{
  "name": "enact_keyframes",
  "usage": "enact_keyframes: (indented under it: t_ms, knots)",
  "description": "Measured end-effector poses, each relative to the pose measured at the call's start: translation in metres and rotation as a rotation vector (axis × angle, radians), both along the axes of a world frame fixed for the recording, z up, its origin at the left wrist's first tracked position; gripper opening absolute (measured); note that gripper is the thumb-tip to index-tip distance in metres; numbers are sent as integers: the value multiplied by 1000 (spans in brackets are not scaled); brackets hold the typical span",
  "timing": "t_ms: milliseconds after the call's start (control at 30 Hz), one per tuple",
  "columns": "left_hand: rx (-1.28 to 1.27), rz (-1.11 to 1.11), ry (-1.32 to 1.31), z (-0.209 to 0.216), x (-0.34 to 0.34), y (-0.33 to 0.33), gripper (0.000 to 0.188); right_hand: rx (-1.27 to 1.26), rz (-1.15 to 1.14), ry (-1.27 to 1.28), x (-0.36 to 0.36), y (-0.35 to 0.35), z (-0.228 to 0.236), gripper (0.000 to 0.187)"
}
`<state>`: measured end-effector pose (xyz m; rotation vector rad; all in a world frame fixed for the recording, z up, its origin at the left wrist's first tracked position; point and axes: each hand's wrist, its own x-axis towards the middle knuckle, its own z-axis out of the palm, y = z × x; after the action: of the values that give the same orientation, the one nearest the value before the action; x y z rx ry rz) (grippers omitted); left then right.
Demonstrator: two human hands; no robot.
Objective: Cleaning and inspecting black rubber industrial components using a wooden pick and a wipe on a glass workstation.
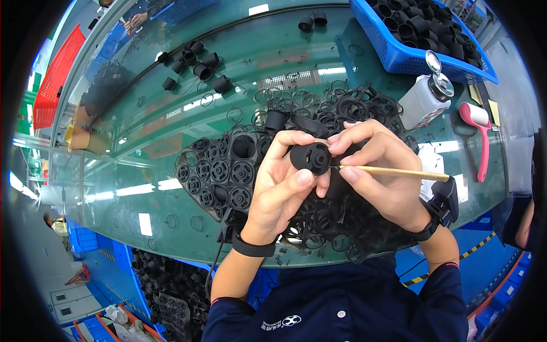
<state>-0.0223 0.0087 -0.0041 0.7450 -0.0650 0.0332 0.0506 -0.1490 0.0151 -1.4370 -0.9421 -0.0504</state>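
Observation:
My left hand (pixel 274 185) is closed around a black rubber cylinder (pixel 311 158), with the thumb at its lower side. Slots and a round raised centre show on the end that faces me. Pinched in my right hand (pixel 384 162) is a thin wooden stick (pixel 407 171), and its dark, narrow tip meets the right side of the cylinder. Other right fingers rest close to the cylinder's upper edge. Beneath both hands lie black moulded rubber sheets (pixel 219 171) with round, spoked parts, and a heap of thin black rings (pixel 296 101) spreads behind them.
Several loose black cylinders (pixel 203 71) stand on the green tabletop (pixel 154 125) at the far left. A blue basket (pixel 393 57) full of cylinders is at the far right. Nearer stand a white bottle (pixel 420 102) with a metal lid and a pink-handled roller (pixel 483 151).

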Motion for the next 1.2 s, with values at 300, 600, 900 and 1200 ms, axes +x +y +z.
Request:
enact_keyframes:
  t_ms: [300,600,900,1200]
  knots:
    - [106,103,6,0,-1,-5,38,-208,-160,-374,-6,1,0,11]
    - [16,-31,-56,-7,2,1,42,172,-67,284,1,-2,1,3]
    - [86,-11,-74,-5,2,0,33,-194,-299,-188,5,-6,2,15]
    - [403,168,-164,-4,-3,-8,50,-309,-126,-349,5,-6,6,40]
